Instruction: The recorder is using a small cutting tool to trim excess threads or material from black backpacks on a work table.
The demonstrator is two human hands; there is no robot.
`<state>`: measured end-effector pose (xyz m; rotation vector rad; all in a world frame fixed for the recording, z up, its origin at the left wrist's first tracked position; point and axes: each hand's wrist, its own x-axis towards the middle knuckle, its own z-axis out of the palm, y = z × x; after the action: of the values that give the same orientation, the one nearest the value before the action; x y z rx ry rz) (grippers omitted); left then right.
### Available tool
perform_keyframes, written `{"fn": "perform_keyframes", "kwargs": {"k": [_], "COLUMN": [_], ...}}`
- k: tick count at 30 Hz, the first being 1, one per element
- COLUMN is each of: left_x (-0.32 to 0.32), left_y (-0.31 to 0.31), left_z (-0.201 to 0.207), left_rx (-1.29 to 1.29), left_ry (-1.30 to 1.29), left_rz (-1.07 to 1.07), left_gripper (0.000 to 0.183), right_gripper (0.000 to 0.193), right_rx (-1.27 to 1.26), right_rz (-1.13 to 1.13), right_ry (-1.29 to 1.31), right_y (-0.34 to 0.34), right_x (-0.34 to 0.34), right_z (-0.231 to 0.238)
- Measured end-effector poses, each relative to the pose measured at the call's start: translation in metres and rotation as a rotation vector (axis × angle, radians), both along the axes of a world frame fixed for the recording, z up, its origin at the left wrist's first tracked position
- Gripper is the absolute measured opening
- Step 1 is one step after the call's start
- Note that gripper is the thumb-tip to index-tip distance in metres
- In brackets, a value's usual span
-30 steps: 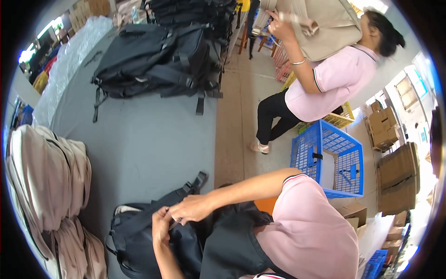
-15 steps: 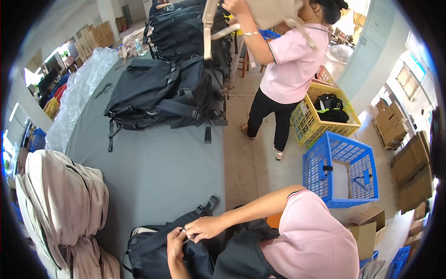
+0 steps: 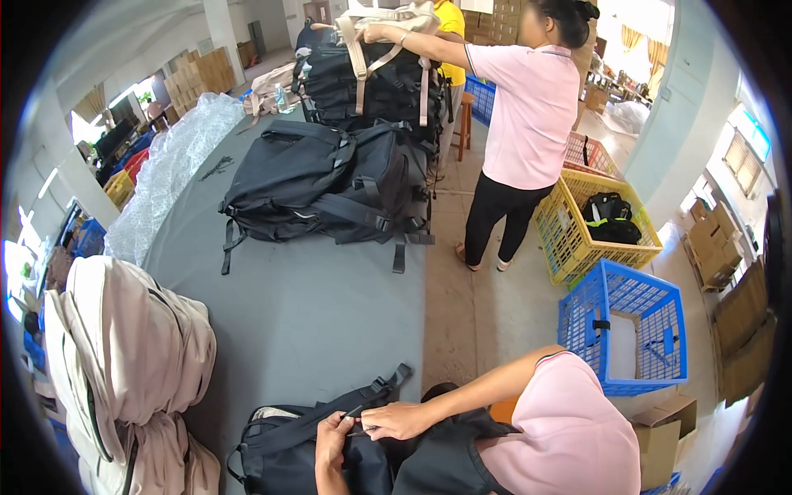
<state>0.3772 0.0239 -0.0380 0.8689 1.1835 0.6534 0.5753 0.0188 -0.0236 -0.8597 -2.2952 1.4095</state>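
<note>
A black backpack (image 3: 285,464) lies on the grey table in front of me, its wide shoulder strap (image 3: 346,402) running up to a buckle at the far end. My left hand (image 3: 332,440) pinches a thin dark strap over the pack, its fingers closed. Right beside it, my right hand (image 3: 398,420) is closed too, fingertips almost meeting the left ones. A thin, dark, slightly shiny piece shows between the two hands; it is too small to name. Black cloth (image 3: 441,454) covers my front.
More black backpacks (image 3: 289,177) lie farther up the table (image 3: 305,313). Beige backpacks (image 3: 136,338) are stacked at left, near bubble wrap (image 3: 177,157). A co-worker (image 3: 532,115) stands beyond, handling a beige backpack (image 3: 384,25). Blue (image 3: 623,384) and yellow crates (image 3: 557,235) stand at right.
The co-worker has lowered the beige backpack onto the black pile. My hands stay at the strap, moved slightly apart. The whole view has shifted, so things sit farther right.
</note>
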Motion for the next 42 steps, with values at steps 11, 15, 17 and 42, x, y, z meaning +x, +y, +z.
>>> {"fn": "perform_keyframes", "kwargs": {"k": [11, 15, 17, 42], "left_x": [0.002, 0.0, -0.001, -0.001], "left_y": [0.0, 0.001, -0.001, 0.006], "left_z": [-0.001, -0.003, 0.0, 0.003], "left_rx": [-0.019, 0.007, 0.002, 0.056], "left_ry": [-0.02, 0.019, 0.03, 0.053], "left_rz": [0.026, 0.002, -0.005, 0.068], "left_gripper": [0.008, 0.008, 0.008, 0.016], "right_gripper": [0.016, 0.018, 0.019, 0.017], "right_rx": [0.116, 0.143, 0.107, 0.384], "right_rz": [0.154, 0.092, 0.048, -0.087], "right_ry": [0.04, -0.039, -0.061, -0.194], "right_y": [0.021, 0.012, 0.002, 0.028], "right_x": [-0.006, -0.006, -0.002, 0.018], "right_z": [0.003, 0.003, 0.008, 0.031]}}
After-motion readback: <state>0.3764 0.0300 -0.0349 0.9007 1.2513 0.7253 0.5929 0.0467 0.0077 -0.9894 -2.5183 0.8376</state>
